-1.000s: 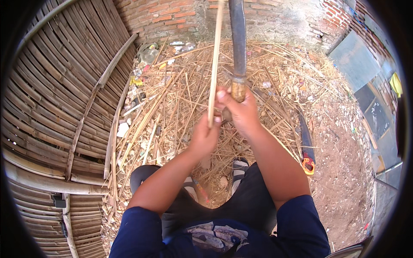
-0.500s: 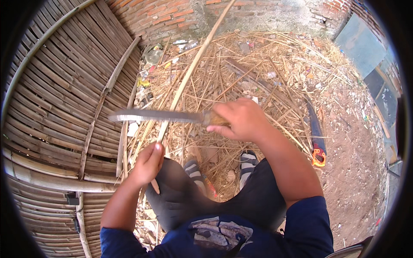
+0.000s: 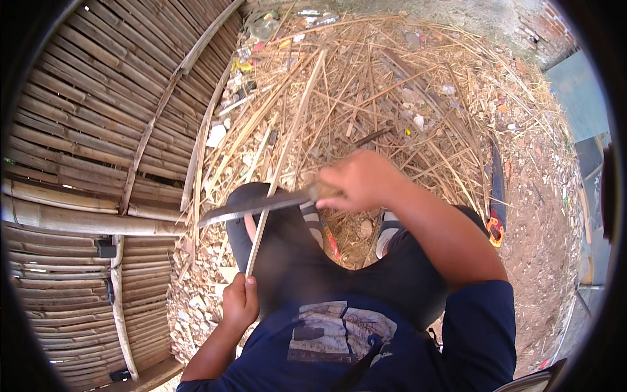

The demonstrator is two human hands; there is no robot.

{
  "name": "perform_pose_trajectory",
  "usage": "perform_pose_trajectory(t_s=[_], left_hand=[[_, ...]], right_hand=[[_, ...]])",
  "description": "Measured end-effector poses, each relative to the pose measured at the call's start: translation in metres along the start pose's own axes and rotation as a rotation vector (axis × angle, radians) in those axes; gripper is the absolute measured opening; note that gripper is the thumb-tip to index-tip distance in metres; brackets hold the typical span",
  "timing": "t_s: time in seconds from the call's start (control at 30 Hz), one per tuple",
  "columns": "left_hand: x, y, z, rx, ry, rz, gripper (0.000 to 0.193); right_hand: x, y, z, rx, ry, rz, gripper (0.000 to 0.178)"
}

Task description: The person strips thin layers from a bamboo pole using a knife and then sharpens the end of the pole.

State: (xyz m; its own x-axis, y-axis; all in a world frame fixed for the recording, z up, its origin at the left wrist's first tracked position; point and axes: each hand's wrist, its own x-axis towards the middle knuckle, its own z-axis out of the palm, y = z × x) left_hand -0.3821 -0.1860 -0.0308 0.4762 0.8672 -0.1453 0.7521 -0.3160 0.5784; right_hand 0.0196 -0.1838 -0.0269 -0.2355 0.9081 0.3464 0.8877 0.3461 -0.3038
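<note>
My left hand (image 3: 240,299) is closed around the lower end of a long, pale bamboo strip (image 3: 287,144), close to my lap. The strip slants up and away, its far end over the litter on the ground. In my right hand (image 3: 362,181) is the wooden handle of a machete (image 3: 251,208), its long dark blade pointing left. Blade and strip cross above my left thigh, and they appear to touch there. Which edge of the blade meets the bamboo I cannot make out.
Bamboo offcuts and shavings (image 3: 366,85) cover the ground ahead. A handsaw (image 3: 498,189) with an orange handle lies to the right, beside bare soil (image 3: 532,281). A bamboo slat wall (image 3: 98,130) stands at the left. My sandalled feet are beneath my knees.
My left hand has drawn the strip back toward my body. The machete blade has come lower and now tilts down to its tip. The view has also dipped downward.
</note>
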Motion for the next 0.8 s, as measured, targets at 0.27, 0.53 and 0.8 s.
perform_pose_trajectory(t_s=[0.27,0.53,0.8], left_hand=[[0.001,-0.019,-0.008,0.082,-0.059,0.012,0.035],[0.004,-0.032,-0.004,0.078,-0.030,0.054,0.031],[-0.005,-0.028,-0.009,0.056,-0.061,0.001,0.031]], right_hand=[[0.006,0.015,-0.003,0.036,-0.076,0.350,0.049],[-0.010,0.057,0.007,-0.035,-0.074,0.449,0.053],[0.005,0.031,-0.006,-0.021,-0.017,0.467,0.050]])
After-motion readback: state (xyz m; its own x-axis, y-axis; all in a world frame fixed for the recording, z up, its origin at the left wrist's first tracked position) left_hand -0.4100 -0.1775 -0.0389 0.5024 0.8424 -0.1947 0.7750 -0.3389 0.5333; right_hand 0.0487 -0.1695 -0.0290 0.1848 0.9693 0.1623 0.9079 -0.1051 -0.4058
